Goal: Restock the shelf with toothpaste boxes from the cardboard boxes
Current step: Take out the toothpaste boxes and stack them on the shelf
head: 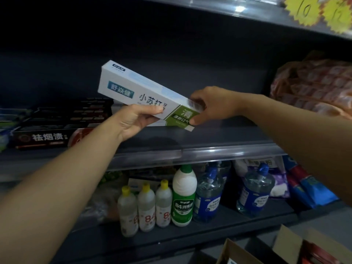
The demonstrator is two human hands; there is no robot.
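Above shelf (200, 138): toothpaste box (137, 90) tilted, left hand (136, 120) gripping underside, right hand (211, 105) pinching green end.

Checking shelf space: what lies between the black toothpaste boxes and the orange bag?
In the head view, bare shelf separates the black toothpaste boxes from the orange bag; only the held white toothpaste box hangs above it.

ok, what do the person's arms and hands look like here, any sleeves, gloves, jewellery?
Both forearms are bare for their whole visible length, no sleeve in frame. The left hand and right hand are ungloved. No watch, bracelet or ring is visible, and no markings on either arm.
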